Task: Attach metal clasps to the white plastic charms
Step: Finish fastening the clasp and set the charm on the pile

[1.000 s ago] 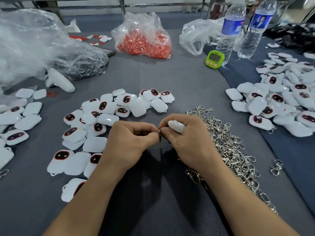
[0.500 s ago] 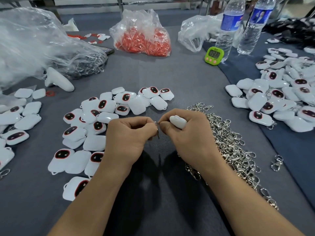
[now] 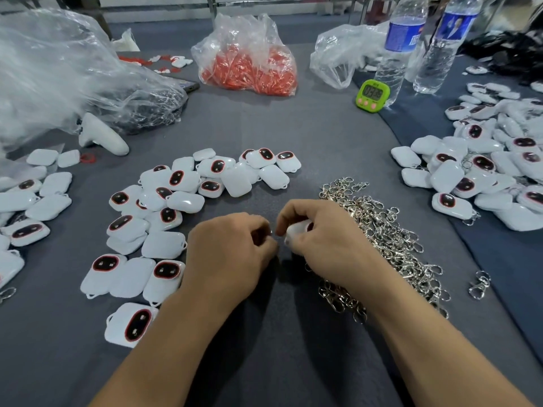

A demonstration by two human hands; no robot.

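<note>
My right hand (image 3: 326, 239) grips a white plastic charm (image 3: 296, 232) at the middle of the table; only part of the charm shows between the fingers. My left hand (image 3: 232, 251) sits right beside it, fingertips pinched together toward the charm's edge on a small metal clasp that is almost hidden. A heap of silver metal clasps (image 3: 382, 236) lies under and to the right of my right hand. Loose white charms with dark oval faces (image 3: 176, 201) are spread to the left of my hands.
A second pile of charms, some with clasps on them (image 3: 482, 177), covers the right side. A bag of red parts (image 3: 249, 63), clear plastic bags (image 3: 58, 71), a green timer (image 3: 372, 95) and two water bottles (image 3: 399, 45) stand at the back. A single clasp (image 3: 479, 284) lies at the right.
Both hands have stayed together over the same spot. The charm in my right hand has turned and sunk deeper between the fingers, so less of it shows.
</note>
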